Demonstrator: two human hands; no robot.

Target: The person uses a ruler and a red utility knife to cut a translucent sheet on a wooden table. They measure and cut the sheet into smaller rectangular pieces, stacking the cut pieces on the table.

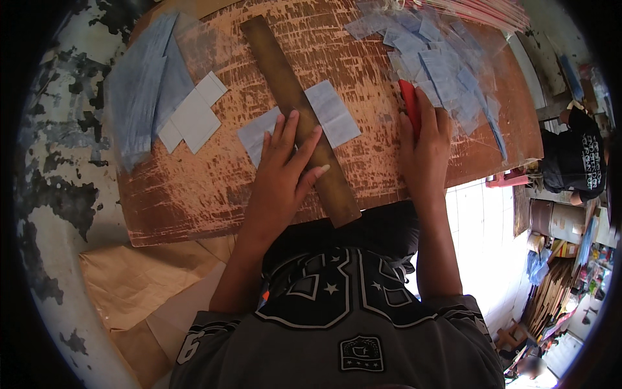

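Observation:
A long brown straightedge strip [269, 61] lies slantwise over a pale bluish sheet [334, 113], whose parts show on both sides of it. My left hand [285, 155] rests on the strip and the sheet, its fingers stretched out and spread, the thumb near the strip's right edge. To the right, my right hand [427, 139] is closed around a red utility knife [408, 100], held just above or on the table; its blade cannot be made out. Beside the knife lies a loose heap of small pale-blue clear pieces [447, 71].
Scratched brown table [220, 175] under everything. At its left are a stack of bluish sheets [139, 91] and white cut pieces [197, 113]. Thin pink-white sticks [486, 13] lie at the far right. Brown paper [142, 279] is below left; another person [576, 155] is at the right.

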